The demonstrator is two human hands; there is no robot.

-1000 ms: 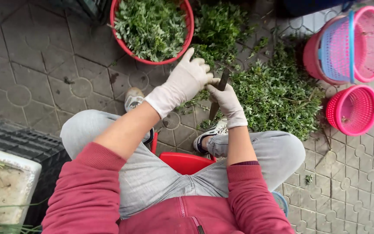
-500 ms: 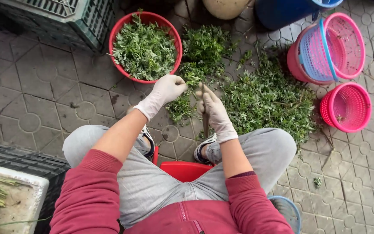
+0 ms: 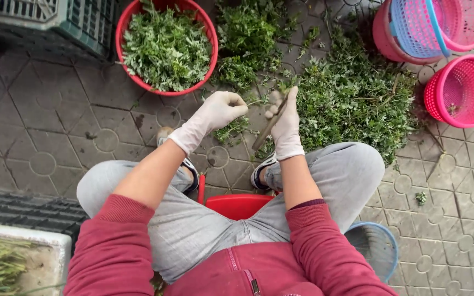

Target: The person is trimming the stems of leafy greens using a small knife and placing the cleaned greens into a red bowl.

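Note:
I sit on a low red stool (image 3: 237, 204) over a paved floor. My left hand (image 3: 215, 112), in a white glove, is curled around a sprig of green herb (image 3: 231, 129) that hangs below the fingers. My right hand (image 3: 284, 121), also gloved, grips a thin brown knife (image 3: 267, 129) whose handle slants down to the left. Both hands hover just left of a large heap of cut green herbs (image 3: 352, 101). A red round basin (image 3: 165, 46) filled with picked greens stands beyond my left hand.
Stacked pink and blue mesh baskets (image 3: 434, 27) and one single pink basket (image 3: 461, 90) stand at the right. A dark plastic crate (image 3: 50, 22) is at top left. A white foam box (image 3: 15, 263) with stalks sits at lower left, a blue basket (image 3: 377, 246) behind my right leg.
The view has shifted so the basin and baskets sit nearer the top. My left hand has drawn back from the basin toward the right hand, and both have come closer to my knees.

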